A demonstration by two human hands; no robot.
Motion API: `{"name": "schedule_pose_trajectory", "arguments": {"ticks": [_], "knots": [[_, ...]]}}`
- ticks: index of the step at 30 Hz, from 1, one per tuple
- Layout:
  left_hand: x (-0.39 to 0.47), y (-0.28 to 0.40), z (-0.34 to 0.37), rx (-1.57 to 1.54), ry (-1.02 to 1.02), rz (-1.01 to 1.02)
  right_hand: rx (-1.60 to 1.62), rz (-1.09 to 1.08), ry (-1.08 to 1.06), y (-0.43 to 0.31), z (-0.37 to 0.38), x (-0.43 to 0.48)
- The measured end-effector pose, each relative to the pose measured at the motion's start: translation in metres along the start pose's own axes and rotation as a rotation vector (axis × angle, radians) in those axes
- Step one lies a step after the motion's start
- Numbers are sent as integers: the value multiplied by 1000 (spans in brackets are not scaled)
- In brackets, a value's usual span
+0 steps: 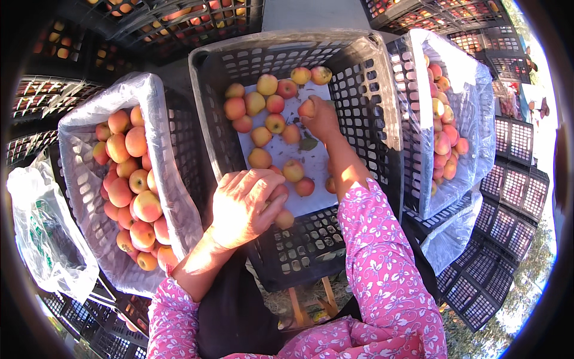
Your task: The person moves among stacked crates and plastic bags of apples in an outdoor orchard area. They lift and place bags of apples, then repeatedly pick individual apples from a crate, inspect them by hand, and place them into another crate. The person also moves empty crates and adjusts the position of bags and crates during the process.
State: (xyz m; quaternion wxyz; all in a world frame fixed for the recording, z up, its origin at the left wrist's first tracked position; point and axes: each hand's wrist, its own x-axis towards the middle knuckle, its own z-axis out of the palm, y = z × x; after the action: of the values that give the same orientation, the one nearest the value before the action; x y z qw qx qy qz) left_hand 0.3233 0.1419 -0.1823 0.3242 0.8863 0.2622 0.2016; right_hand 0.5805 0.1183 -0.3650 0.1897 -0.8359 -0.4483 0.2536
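A black plastic crate (287,264) with slotted walls stands in front of me, its floor lined with a pale sheet (287,155). Several red-and-yellow apples (255,103) lie scattered on that sheet, with a green leaf (308,144) and small debris among them. My right hand (321,117) is down inside the crate, its fingers around one apple (306,108) near the right wall. Over the crate's near left edge, my left hand (249,204) is closed around an apple (279,192) that its fingers partly cover. Just below that hand sits another apple (284,219).
On the left is a plastic-lined crate (157,134) heaped with apples (134,188). Another lined crate (423,134) on the right also holds apples (444,134). Stacked black crates (506,179) rise at right, and full crates (179,27) stand behind. A clear plastic bag (49,224) hangs far left.
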Motion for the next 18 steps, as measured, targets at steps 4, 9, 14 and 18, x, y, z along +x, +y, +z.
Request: {"name": "schedule_pose_trajectory", "arguments": {"ticks": [4,9,14,18], "knots": [[-2,-1,1,6,8,-14,884,228,-183,-6,-27,-22],[2,-1,0,26,51,6,1431,205,-367,-24,-68,-75],[3,1,1,24,50,13,1648,289,-313,-43,-80,-98],[0,-1,3,11,55,33,1861,246,-365,-59,-77,-110]]}}
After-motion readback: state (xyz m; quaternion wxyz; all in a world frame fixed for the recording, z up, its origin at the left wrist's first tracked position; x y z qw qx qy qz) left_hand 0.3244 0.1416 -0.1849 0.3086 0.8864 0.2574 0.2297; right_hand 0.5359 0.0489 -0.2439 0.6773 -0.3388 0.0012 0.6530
